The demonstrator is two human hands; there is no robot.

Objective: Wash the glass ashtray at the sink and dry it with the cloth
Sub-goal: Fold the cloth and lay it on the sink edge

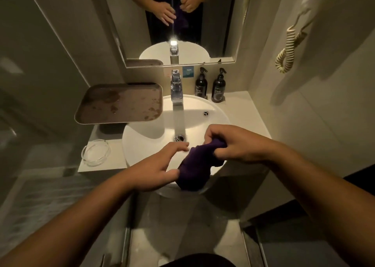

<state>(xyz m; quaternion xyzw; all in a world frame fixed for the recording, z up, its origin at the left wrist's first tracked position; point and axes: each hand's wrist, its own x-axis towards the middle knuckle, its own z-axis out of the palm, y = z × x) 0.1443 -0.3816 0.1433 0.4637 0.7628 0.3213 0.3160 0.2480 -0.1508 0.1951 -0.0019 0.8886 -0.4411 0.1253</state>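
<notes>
A clear glass ashtray (96,152) sits on the counter to the left of the round white sink (142,142), with no hand on it. My right hand (233,144) grips the top of a dark purple cloth (197,168), which hangs over the sink's front rim. My left hand (160,165) is beside the cloth with its fingers spread; the thumb touches the cloth's lower left side. Water runs from the chrome tap (176,90) down to the drain (179,138).
A brown tray (121,104) rests behind the ashtray, overlapping the sink's left rim. Two dark pump bottles (210,86) stand at the back right. A mirror (178,23) hangs above. A coiled cord (288,49) hangs on the right wall.
</notes>
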